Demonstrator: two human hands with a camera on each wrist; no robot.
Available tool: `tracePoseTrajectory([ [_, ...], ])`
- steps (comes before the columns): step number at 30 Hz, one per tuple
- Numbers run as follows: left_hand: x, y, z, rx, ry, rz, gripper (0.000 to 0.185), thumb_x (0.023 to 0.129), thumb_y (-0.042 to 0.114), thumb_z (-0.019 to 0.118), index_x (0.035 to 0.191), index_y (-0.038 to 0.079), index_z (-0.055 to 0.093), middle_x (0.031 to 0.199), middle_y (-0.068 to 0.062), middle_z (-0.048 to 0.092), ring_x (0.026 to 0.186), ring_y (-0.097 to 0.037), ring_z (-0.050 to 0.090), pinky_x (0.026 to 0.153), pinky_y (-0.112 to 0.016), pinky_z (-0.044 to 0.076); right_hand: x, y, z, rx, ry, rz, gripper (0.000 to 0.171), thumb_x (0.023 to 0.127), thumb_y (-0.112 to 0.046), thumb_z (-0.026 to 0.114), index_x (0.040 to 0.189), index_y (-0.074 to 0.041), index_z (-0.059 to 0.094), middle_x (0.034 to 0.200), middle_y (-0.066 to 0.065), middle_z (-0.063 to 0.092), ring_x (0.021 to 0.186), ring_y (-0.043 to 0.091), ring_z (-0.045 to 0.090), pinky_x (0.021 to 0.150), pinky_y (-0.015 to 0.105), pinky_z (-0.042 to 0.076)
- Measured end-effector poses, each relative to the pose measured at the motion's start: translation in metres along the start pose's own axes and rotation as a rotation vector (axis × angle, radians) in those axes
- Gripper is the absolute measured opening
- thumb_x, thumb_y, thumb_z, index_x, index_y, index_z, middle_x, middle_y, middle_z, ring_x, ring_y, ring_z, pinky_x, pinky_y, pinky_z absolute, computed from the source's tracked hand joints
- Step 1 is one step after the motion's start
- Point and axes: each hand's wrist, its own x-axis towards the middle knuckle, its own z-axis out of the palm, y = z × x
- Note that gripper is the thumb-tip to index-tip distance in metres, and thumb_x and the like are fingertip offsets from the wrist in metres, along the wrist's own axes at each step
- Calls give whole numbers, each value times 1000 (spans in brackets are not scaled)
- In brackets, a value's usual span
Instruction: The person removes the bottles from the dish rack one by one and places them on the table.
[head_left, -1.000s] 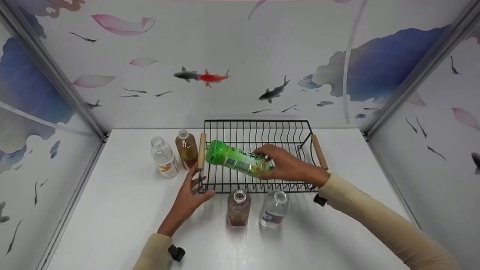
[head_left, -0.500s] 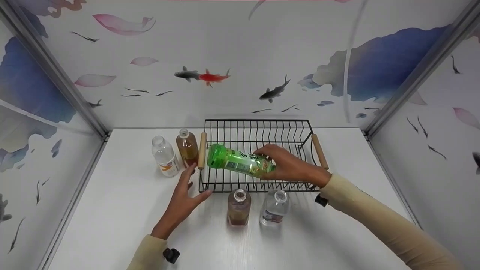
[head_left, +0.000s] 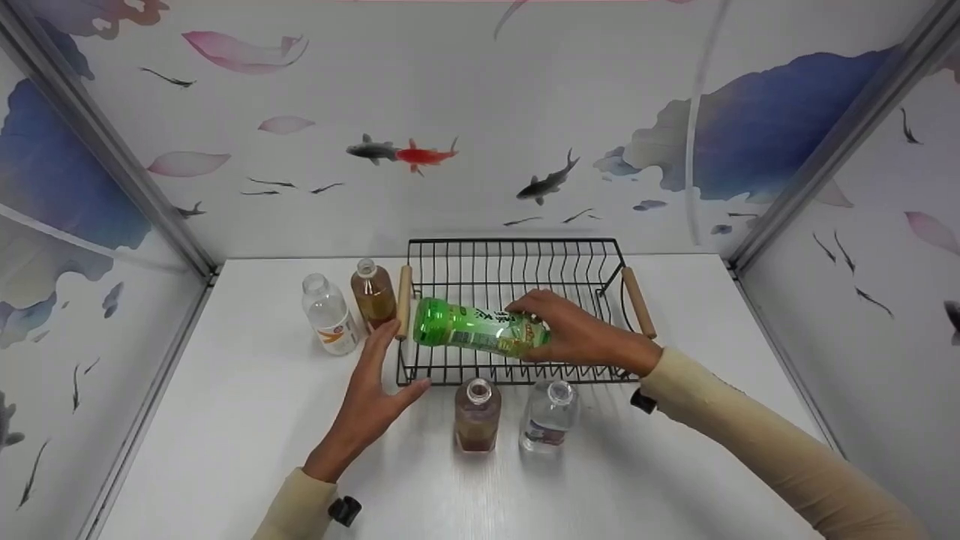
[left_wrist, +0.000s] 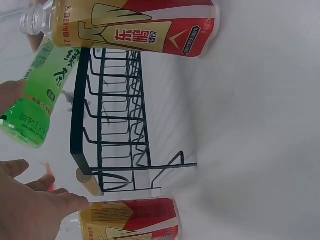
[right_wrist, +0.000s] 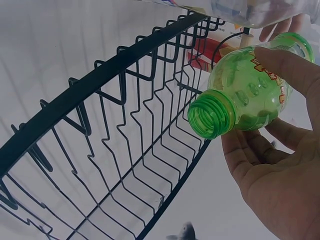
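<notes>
My right hand point(head_left: 574, 330) grips a green plastic bottle point(head_left: 487, 330) near its neck. It is held lying sideways over the black wire rack point(head_left: 517, 270), its base toward the left. The bottle's uncapped mouth point(right_wrist: 210, 115) faces the camera in the right wrist view. My left hand point(head_left: 367, 397) is spread beside the rack's left end, holding nothing. Its fingertips are close to the left wooden handle point(head_left: 403, 304) and the amber bottle point(head_left: 375, 296) behind it. In the left wrist view, the left fingers point(left_wrist: 45, 190) extend below the green bottle's base.
A clear bottle with an orange mark point(head_left: 330, 315) stands left of the amber one. Before the rack's front edge stand a brownish bottle point(head_left: 478, 416) and another clear bottle point(head_left: 550, 420). Printed walls point(head_left: 480, 112) enclose the white table point(head_left: 240, 420).
The green bottle's base end has dropped, so the bottle lies more level. My left hand has drawn slightly left, its fingers moving off the rack's corner.
</notes>
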Motion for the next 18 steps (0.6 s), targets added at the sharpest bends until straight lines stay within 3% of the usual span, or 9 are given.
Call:
tracePoseTrajectory([
  [10, 5, 9, -2, 1, -43, 105, 91, 94, 19, 90, 169, 7, 39, 173, -15, 40, 161, -39, 37, 129, -65, 32, -1, 0, 2, -24, -10, -30, 72, 88, -22, 93, 151, -7, 63, 143, 11, 63, 130, 28, 60, 110, 49, 55],
  [18, 19, 19, -6, 18, -77, 188, 91, 92, 14, 92, 168, 6, 42, 172, -18, 42, 159, -38, 42, 126, -60, 40, -1, -1, 4, -31, -38, -50, 70, 93, -28, 89, 153, -6, 61, 144, 11, 62, 134, 28, 58, 114, 49, 53],
])
